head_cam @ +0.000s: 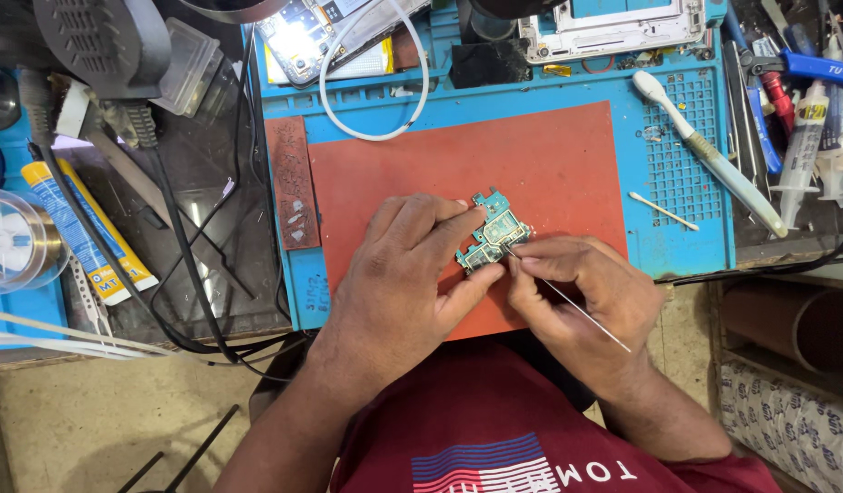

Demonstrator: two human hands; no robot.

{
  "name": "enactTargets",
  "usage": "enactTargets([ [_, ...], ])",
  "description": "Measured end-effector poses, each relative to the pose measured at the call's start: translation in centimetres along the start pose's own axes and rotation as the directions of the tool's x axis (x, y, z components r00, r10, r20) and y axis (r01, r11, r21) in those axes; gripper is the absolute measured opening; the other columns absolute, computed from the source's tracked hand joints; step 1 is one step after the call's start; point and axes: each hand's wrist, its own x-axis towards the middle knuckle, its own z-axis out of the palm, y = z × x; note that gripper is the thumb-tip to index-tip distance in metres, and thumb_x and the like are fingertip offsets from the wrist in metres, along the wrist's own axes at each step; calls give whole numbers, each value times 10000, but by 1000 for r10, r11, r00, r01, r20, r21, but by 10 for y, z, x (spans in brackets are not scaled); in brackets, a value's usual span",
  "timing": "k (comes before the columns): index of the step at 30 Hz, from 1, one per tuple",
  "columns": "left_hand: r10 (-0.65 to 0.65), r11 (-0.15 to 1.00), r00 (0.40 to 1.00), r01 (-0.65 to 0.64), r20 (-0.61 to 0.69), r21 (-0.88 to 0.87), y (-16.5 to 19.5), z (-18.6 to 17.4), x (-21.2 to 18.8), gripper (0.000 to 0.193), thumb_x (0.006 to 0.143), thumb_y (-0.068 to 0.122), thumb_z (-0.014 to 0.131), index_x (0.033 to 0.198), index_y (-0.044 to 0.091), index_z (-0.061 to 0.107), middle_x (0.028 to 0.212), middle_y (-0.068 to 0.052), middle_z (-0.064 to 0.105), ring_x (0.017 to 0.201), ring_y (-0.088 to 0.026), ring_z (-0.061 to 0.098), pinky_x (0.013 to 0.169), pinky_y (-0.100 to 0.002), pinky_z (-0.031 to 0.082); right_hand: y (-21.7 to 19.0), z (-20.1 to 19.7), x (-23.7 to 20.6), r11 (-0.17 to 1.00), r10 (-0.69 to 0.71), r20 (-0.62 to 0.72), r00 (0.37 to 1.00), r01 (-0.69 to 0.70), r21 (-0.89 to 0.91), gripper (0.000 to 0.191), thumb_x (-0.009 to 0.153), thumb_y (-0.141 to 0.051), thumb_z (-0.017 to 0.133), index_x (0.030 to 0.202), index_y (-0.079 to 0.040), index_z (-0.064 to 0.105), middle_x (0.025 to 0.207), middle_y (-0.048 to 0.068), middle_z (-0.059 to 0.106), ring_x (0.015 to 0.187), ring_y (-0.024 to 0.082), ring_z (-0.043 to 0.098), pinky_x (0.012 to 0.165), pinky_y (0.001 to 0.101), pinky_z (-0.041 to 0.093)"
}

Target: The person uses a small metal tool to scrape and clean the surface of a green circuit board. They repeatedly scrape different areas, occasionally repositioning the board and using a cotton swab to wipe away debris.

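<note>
Both hands together over the red mat (568, 155). Left hand (399, 274) pinches the green circuit board (492, 236); right hand (581, 288) grips thin tweezers (568, 301), tip touching the board.

Head cam, steep downward view, close over red mat (540, 155).

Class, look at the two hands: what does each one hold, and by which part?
The left hand pinches the small green circuit board by its edges. The right hand grips thin metal tweezers near the tip end, the tip touching the board.
</note>
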Motion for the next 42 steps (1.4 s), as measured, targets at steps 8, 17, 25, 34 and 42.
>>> enactTargets([
  [8, 5, 999, 1000, -4, 25, -33, -3, 0, 1, 517, 849, 223, 840, 1289, 36, 645, 1153, -97, 624, 1100, -294, 598, 982, -413, 505, 2, 5, -4, 993, -84, -43, 996, 80, -89, 235, 872, 13, 838, 971, -1, 626, 994, 146, 764, 889, 229, 769, 737, 292, 611],
  [17, 5, 999, 1000, -5, 4, -32, 2, 9, 5, 508, 844, 230, 849, 1273, 45, 651, 1157, -92, 631, 1096, -291, 602, 969, -407, 513, 12, -1, -7, 1000, -1, -87, 996, 3, 26, 212, 887, 15, 833, 956, -4, 634, 1019, 154, 759, 917, 215, 786, 730, 261, 636],
  [25, -15, 999, 1000, 15, 18, -37, -1, 11, 9, 521, 834, 219, 845, 1287, 48, 651, 1139, -86, 629, 1060, -282, 598, 942, -392, 519, 13, -3, 1, 994, -70, -26, 997, 68, -80, 224, 858, 15, 837, 932, 2, 626, 983, 156, 761, 882, 229, 775, 727, 290, 617],
  [34, -8, 999, 1000, 8, 17, -45, -1, 14, 13, 508, 841, 205, 839, 1284, 41, 651, 1136, -93, 632, 1059, -295, 598, 936, -409, 517, 17, -2, -2, 993, -34, -42, 999, 30, -111, 228, 860, 7, 841, 941, -4, 627, 978, 152, 765, 884, 228, 780, 734, 294, 618],
  [42, 11, 998, 1000, -11, 0, -56, 10, 8, -1, 503, 850, 204, 840, 1283, 36, 645, 1150, -102, 631, 1073, -297, 608, 940, -409, 517, 9, -8, -16, 960, 184, -40, 982, -170, 223, 150, 924, 28, 792, 1013, 13, 672, 1052, 124, 776, 962, 158, 775, 837, 261, 646],
])
